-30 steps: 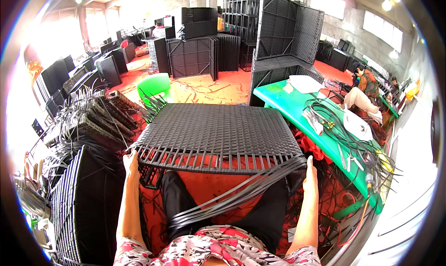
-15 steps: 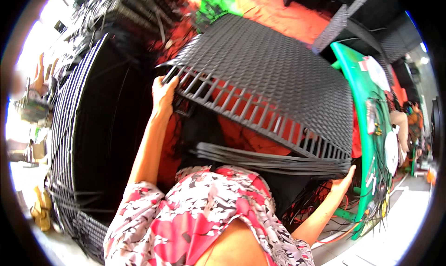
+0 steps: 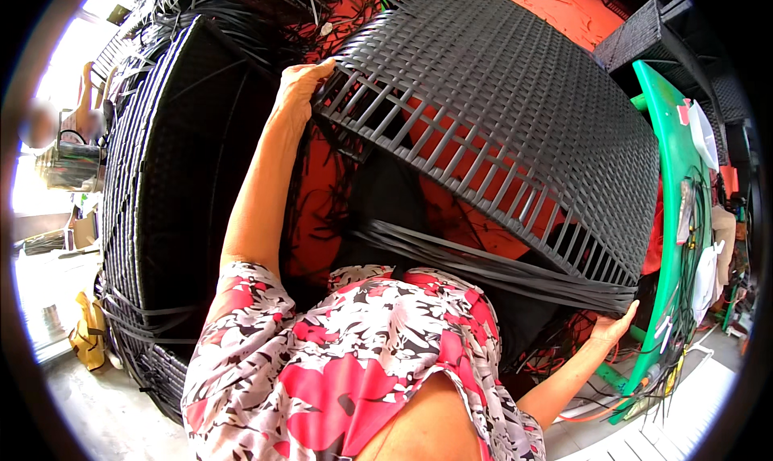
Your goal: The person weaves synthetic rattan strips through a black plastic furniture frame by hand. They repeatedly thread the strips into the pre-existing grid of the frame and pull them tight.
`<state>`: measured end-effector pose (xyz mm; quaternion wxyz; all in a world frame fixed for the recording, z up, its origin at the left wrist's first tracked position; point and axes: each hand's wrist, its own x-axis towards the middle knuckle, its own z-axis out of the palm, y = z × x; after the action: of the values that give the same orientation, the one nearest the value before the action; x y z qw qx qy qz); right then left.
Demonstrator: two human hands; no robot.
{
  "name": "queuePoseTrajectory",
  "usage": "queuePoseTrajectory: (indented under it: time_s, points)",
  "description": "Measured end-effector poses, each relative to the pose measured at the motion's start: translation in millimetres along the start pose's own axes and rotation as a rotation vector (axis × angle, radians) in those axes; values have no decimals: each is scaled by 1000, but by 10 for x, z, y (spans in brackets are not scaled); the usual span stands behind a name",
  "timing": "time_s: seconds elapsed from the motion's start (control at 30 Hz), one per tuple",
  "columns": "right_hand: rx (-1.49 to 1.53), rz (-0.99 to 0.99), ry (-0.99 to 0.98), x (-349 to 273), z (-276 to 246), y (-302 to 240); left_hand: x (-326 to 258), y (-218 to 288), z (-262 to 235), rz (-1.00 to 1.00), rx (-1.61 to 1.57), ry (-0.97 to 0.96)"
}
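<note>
A black woven rattan panel is held up at a slant in front of me. Along its near side runs a band of bare bars with gaps between them. My left hand has its fingers closed round the panel's left corner. At the low right corner, my right hand grips from beneath, with some fingers hidden behind it. A bundle of loose flat black strips stretches from that right corner across the front of my body.
A large black woven piece stands upright on my left. To the right is a green table on its side, with black strands hanging over it. Orange-red cloth lies beyond the panel. A person sits at the far left.
The view has shifted, so the panel and both hands appear farther right. The panel's left corner sits higher in view, and its right corner slightly lower. Both hands keep their hold.
</note>
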<state>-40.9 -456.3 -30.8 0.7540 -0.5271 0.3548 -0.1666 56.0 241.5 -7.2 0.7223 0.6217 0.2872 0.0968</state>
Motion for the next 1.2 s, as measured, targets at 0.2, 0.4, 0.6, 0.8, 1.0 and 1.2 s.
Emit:
queuePoseTrajectory:
  time_s: [0.2, 0.4, 0.6, 0.8, 1.0, 1.2]
  points:
    - [13, 23, 18, -42, 54, -134, 114, 86, -44, -3, 37, 5]
    - [30, 6, -6, -116, 68, -265, 139, 173, 39, 11, 208, 5]
    - [-1, 14, 58, -247, 66, -234, 186, 213, 76, -20, 189, 96]
    - [-70, -40, 93, -322, 137, -234, 198, 39, -65, -39, -330, 93]
    - [-82, -100, 99, -322, 107, -225, 408, -84, -158, -267, -353, 157]
    - [-1053, -577, 167, -291, 62, -571, 606, -123, -232, -422, -336, -86]
